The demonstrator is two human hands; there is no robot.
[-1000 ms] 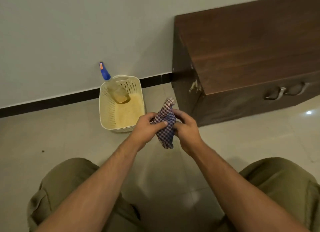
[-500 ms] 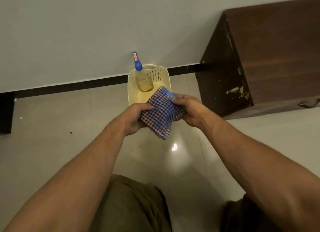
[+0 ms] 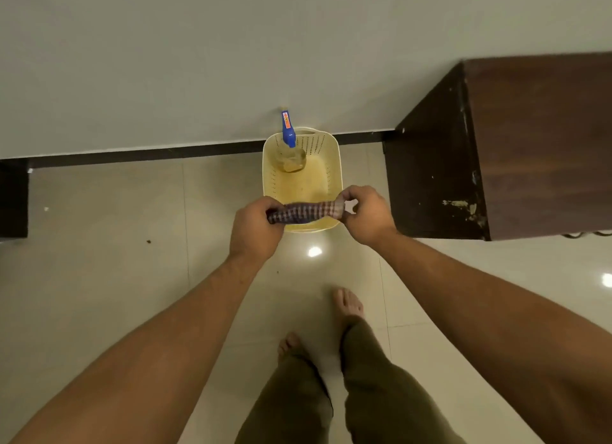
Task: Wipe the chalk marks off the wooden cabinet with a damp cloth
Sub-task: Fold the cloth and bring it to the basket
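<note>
Two hands are gripping one checked cloth, and that is the whole of the action just now. Starting at the left, the person's left hand (image 3: pixel 255 227) is closing in a fist around the left end of the cloth (image 3: pixel 303 212), fingers wrapped right over it. The cloth itself is stretching between the fists as a tight rolled rope, its long axis running level from left to right, hanging over the near rim of the cream basket (image 3: pixel 332 152) that is sitting on the floor against the wall. A spray bottle (image 3: pixel 288 135) is standing in the basket's far end, blue nozzle pointing up the wall. Further right, the right hand (image 3: pixel 367 212) is pinching the other end, where a little pale tuft is poking out between the fingers.

To my eye the cloth is looking soft, limp and light, though heavier and clingier if it is wet; it is probably being wrung. Holding it at both ends suits twisting, but for wiping it would sit better bunched in one palm. Off to the right the wooden cabinet (image 3: pixel 536 145) is waiting, well apart from the cloth, pale scuffs showing near its lower corner; whether those are chalk I cannot tell.
</note>
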